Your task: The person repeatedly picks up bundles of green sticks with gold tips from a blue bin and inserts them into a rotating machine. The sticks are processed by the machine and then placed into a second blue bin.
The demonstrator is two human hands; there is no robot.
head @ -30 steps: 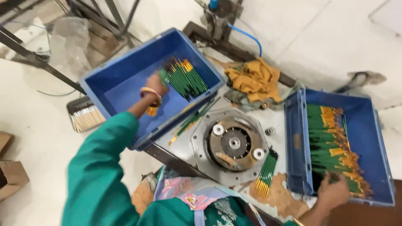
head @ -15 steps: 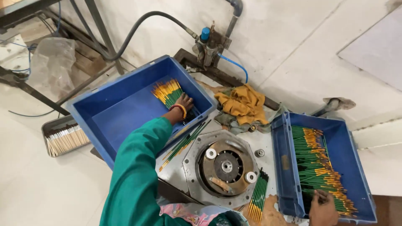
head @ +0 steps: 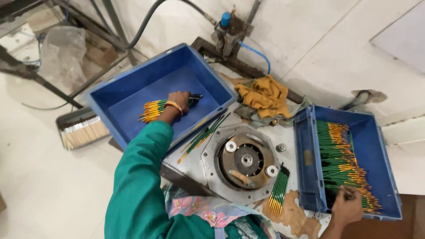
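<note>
A bundle of green brushes (head: 161, 107) with yellow-orange ends lies crosswise in the left hand (head: 178, 101), which is closed around its middle inside the large blue crate (head: 133, 90) on the left; the yellow ends stick out to the left of the fist and the dark tips to the right, just above the crate's floor. The teal sleeve (head: 141, 177) runs from the near edge up to that hand. At the near right, the right hand (head: 347, 208) reaches into the second blue crate (head: 305, 177) and rests on the heap of green and yellow brushes (head: 343, 166) piled there — its fingers are curled among the sticks, but whether they grip any cannot be told. Between the two crates sits a round metal machine plate (head: 241, 161) with two white rollers and a dark hub. A few loose brushes (head: 203, 135) lie slanted just left of the plate, and a small neat batch of brushes (head: 279, 190) lies at its near right edge, beside a brown patch on the bench. A crumpled yellow rag (head: 265, 95) lies on the far side of the plate, and beyond it a blue hose (head: 256, 53) leads to a valve. At far left, a grey tray of pale sticks (head: 82, 130) sits on the floor.
</note>
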